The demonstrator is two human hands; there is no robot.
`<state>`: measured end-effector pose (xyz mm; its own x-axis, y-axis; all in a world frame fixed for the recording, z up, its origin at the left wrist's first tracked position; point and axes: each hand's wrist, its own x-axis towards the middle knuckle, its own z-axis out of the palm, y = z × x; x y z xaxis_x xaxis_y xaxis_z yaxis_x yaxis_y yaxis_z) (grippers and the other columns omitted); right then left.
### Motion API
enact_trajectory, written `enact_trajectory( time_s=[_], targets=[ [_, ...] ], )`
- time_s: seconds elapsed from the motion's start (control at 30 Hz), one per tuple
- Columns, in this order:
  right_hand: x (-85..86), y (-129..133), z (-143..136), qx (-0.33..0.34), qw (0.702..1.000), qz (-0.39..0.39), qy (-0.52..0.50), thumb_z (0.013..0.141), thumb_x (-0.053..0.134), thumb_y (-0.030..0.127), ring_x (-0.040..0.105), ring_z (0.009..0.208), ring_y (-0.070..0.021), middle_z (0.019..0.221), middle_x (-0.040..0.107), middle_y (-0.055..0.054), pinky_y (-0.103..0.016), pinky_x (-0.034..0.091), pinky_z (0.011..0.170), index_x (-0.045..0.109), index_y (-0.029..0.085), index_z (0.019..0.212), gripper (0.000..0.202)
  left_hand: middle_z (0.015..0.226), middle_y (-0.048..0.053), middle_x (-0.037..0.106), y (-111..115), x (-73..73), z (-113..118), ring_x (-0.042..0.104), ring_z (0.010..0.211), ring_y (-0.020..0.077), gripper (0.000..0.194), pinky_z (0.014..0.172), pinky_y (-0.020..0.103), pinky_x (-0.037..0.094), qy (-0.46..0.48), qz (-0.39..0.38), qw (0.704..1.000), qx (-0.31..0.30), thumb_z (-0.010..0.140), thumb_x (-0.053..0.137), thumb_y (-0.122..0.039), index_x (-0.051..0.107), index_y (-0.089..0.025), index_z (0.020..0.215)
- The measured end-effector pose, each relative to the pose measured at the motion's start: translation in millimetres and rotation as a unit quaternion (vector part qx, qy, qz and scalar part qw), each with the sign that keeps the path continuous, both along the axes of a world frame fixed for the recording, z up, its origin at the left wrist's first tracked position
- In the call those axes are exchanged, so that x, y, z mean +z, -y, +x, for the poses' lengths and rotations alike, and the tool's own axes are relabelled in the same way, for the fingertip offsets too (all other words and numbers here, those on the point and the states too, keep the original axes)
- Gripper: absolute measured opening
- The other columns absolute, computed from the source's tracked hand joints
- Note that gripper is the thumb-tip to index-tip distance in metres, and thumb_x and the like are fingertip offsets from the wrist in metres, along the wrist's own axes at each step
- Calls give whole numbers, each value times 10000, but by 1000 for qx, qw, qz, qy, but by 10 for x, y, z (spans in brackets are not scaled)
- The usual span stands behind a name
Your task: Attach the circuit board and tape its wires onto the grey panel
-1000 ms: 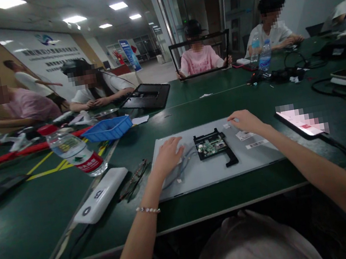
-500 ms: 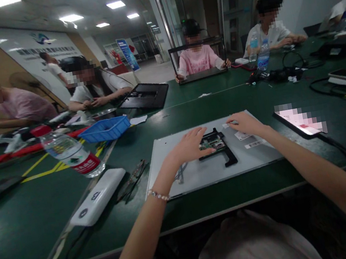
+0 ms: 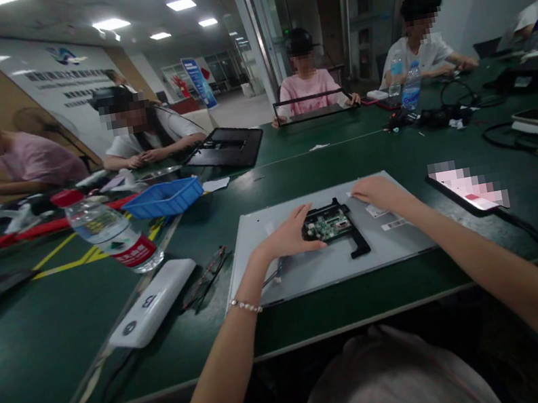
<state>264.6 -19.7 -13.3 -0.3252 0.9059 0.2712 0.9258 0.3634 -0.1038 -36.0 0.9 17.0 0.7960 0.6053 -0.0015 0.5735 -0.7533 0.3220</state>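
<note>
A green circuit board [image 3: 331,225] in a black bracket [image 3: 358,243] lies on a flat grey panel [image 3: 306,273] in front of me. My left hand [image 3: 287,234] is at the board's left end, thumb and fingers spread apart along its lower and upper sides. I cannot tell whether it presses on the board. Beyond the bracket's right side, my right hand [image 3: 373,192] rests low over the panel with its fingers pinched together. A small white bit shows at its fingertips, too small to name. White labels [image 3: 394,224] are stuck near my right wrist.
Left of the panel are glasses [image 3: 207,277], a white power bank [image 3: 155,304], a water bottle [image 3: 120,237] and a blue tray [image 3: 165,198]. A phone [image 3: 468,190] with a cable lies right. Across the table [image 3: 294,166], a person holds a black frame [image 3: 308,96].
My left hand has slid slightly left, uncovering more of the circuit board. My right hand's fingers have drawn closer together. The person opposite has tilted the black frame down.
</note>
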Motion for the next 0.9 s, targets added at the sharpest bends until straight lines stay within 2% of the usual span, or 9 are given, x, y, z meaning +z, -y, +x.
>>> enact_trajectory(
  time_s=[0.23,0.43,0.6,0.77,0.9],
  targets=[
    [96,-24,-112,-14,998,48,-49,927,456,251,613,925,-194,1027,669,-84,-301,446,793,649,162,1021,232,1515,137,198,-18,-42,3,272,1365,302,1040,1108,396,266,20,-10,1000,-7,691,605,-663,120,-178,1473],
    [255,-58,-460,39,996,54,-51,922,457,213,606,964,-201,1047,673,-81,-288,422,823,645,164,1031,223,1512,143,200,-36,-76,-5,241,1377,305,1042,1111,413,261,28,-7,999,-15,686,624,-648,123,-181,1472],
    [183,-88,-628,43,998,36,-32,908,472,189,614,958,-206,1011,688,-89,-277,414,824,659,163,1011,216,1512,142,196,-40,-99,-11,237,1377,306,1024,1112,409,262,28,-4,999,-21,700,613,-642,130,-171,1470],
    [113,-119,-635,49,999,-15,-4,888,491,185,632,913,-207,965,702,-82,-268,421,782,677,179,984,209,1510,151,183,-47,-113,-9,219,1381,306,1026,1121,409,239,25,-5,1000,-18,705,606,-645,124,-161,1470],
    [112,-136,-622,57,998,-22,-11,886,487,188,631,922,-208,994,701,-76,-270,429,779,680,188,1002,226,1505,152,186,-42,-104,-6,235,1373,307,1036,1115,405,248,22,-8,1000,-20,700,604,-651,117,-157,1470]
  ],
)
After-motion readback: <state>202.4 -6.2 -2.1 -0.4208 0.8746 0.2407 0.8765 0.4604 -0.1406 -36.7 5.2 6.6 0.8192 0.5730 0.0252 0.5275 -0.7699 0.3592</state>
